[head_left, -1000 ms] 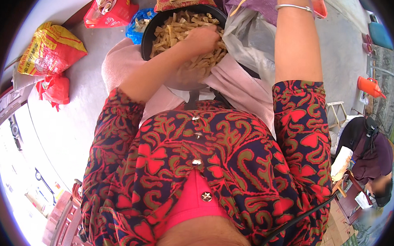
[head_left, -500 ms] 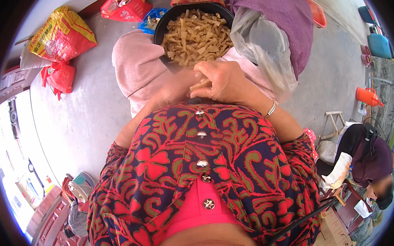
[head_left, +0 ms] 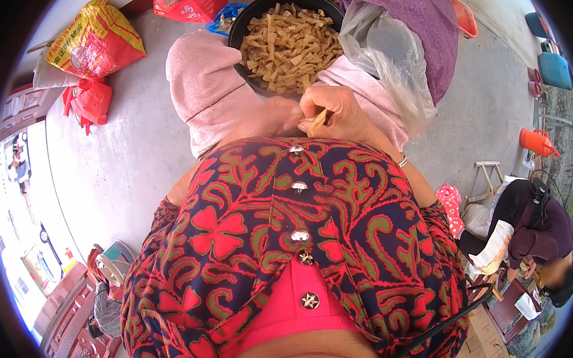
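Note:
My right hand [head_left: 337,107] is closed round a yellowish-brown strip of food [head_left: 317,123], which pokes out between thumb and fingers just above my shirt front. Against its fingertips lies my left hand [head_left: 271,119], blurred by motion, so its grip does not show clearly. Beyond both hands, a black round basin [head_left: 235,39] sits between my knees. Many similar strips [head_left: 289,45] are heaped in it. Whether they are radish, bamboo shoot or something else I cannot tell.
A clear plastic bag [head_left: 394,62] and a purple cloth [head_left: 436,45] lie right of the basin. Red and yellow bags [head_left: 97,39] stand at left, a red box [head_left: 188,5] behind. At right are an orange watering can [head_left: 539,143] and another person [head_left: 540,228] bending over.
My hands have shifted slightly right in the picture, and the strip now sticks out more visibly from my right hand. The basin appears a little higher as the view tilts.

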A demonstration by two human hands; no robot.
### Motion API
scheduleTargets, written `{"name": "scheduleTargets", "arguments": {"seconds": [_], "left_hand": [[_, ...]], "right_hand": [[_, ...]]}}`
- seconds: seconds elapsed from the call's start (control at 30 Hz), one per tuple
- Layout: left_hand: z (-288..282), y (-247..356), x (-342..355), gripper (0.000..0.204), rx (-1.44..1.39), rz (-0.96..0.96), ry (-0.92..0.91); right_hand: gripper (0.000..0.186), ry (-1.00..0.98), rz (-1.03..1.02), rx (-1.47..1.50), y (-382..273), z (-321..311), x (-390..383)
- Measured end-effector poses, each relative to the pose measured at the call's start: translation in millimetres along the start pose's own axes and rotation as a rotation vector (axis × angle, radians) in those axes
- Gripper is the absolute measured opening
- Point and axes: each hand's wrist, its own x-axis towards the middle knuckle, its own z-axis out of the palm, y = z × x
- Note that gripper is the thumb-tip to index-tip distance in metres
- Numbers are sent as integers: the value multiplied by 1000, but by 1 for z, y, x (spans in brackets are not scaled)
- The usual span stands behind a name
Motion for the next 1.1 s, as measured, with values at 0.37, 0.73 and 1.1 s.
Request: {"name": "scheduleTargets", "arguments": {"seconds": [0.37,0.73,1.1], "left_hand": [[6,5,14,36,263,-4,93],[-77,3,132,44,1501,-142,654],[-94,-2,171,33,1349,-196,846]], "right_hand": [[25,167,180,48,22,-4,-26],[14,600,574,754,70,-22,-30],[18,441,604,735,71,-27,-20]]}}
